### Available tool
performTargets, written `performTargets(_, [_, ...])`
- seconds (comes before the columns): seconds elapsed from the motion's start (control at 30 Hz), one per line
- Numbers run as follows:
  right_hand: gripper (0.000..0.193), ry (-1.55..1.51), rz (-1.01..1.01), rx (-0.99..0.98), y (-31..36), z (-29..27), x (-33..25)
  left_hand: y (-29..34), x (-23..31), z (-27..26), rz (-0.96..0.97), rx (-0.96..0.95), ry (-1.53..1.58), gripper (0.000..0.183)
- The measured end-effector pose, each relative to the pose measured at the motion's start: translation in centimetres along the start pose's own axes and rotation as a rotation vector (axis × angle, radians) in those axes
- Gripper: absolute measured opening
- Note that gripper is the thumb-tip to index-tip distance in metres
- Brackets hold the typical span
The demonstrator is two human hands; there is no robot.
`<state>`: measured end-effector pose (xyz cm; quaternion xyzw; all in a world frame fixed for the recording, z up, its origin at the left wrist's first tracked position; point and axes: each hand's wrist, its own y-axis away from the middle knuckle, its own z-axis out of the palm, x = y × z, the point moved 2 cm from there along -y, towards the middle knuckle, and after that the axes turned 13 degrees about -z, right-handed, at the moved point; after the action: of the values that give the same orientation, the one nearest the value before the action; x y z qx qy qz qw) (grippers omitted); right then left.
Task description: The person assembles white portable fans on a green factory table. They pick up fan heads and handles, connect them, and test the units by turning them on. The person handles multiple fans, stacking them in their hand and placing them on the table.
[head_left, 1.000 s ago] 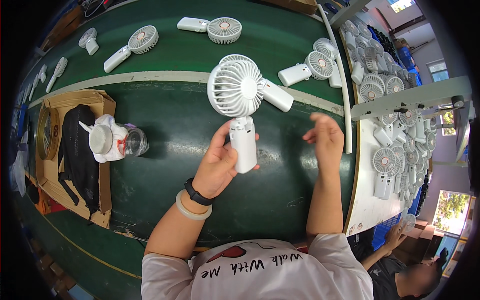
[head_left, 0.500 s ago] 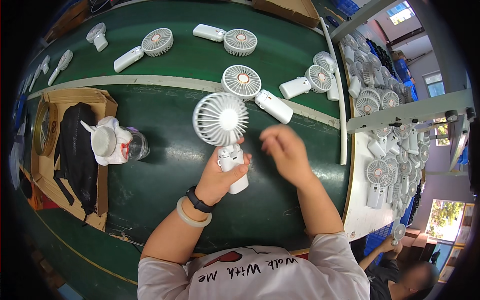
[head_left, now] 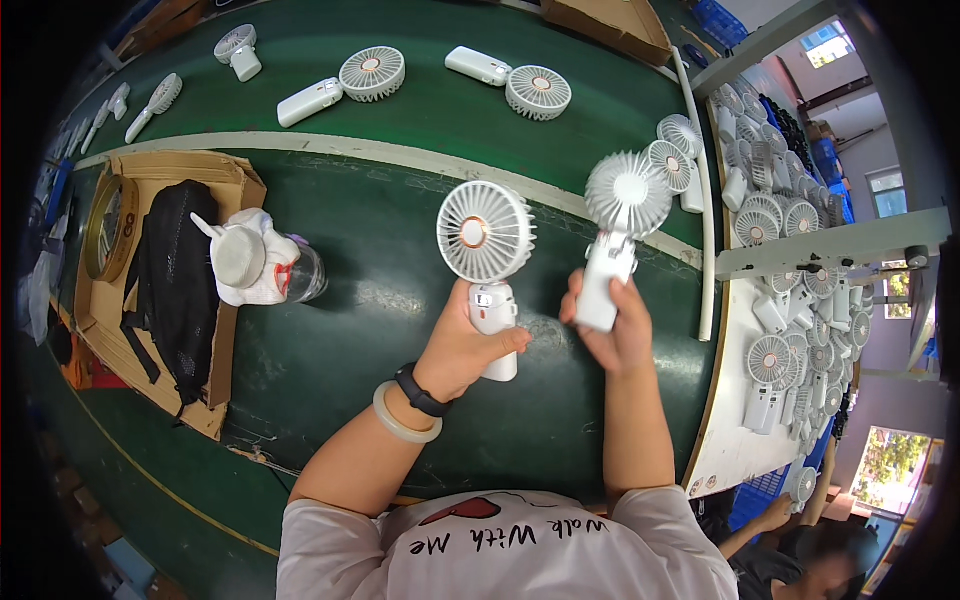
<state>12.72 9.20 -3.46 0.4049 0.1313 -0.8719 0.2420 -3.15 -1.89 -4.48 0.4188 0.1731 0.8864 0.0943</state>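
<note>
Fans (head_left: 480, 235) upright in left hand (head_left: 466, 342); in right hand (head_left: 622, 338)

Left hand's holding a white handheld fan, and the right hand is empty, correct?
Not quite: the right hand isn't empty. The head view shows it holding a second white handheld fan; the left hand does hold the first handheld fan.

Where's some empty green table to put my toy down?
The widest bare patch of green table is between the clear container and the left hand; a narrower one lies between the right hand and white pipe. The white table is crowded with piled fans.
</note>
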Motion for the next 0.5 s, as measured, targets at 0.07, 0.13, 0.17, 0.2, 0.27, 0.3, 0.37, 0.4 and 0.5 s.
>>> performTargets(0.07, [0.058, -0.107, 0.086, -0.022, 0.65, 0.3, 0.87, -0.15, -0.5, 0.0, -0.001, 0.002, 0.03, 0.049])
performTargets(0.13, [0.059, -0.081, 0.111, -0.04, 0.12, 0.12, 1.04, -0.24, -0.87, 0.04, 0.016, -0.008, 0.041, 0.044])
performTargets(0.17, [0.059, -0.068, 0.123, -0.049, -0.11, 0.04, 1.12, -0.19, -0.79, 0.06, 0.004, -0.021, 0.067, 0.044])
performTargets(0.2, [0.062, -0.09, 0.129, -0.061, -0.18, -0.07, 1.24, -0.14, -0.7, 0.06, -0.006, -0.027, 0.093, 0.045])
performTargets(0.27, [0.063, -0.204, 0.147, -0.076, -0.05, -0.24, 1.25, 0.01, -0.52, 0.09, -0.01, -0.044, 0.129, 0.046])
performTargets(0.3, [0.064, -0.258, 0.151, -0.084, 0.04, -0.34, 1.13, 0.08, -0.28, 0.21, -0.002, -0.059, 0.137, 0.047])
performTargets(0.37, [0.065, -0.359, 0.167, -0.101, 0.21, -0.57, 1.17, 0.04, -0.26, 0.13, 0.022, -0.079, 0.137, 0.046])
performTargets(0.4, [0.065, -0.407, 0.17, -0.104, 0.27, -0.58, 1.14, 0.04, -0.27, 0.01, 0.039, -0.086, 0.128, 0.045])
performTargets(0.5, [0.066, -0.453, 0.179, -0.094, 0.24, -0.5, 0.99, -0.04, -0.38, 0.1, 0.071, -0.057, 0.097, 0.045])
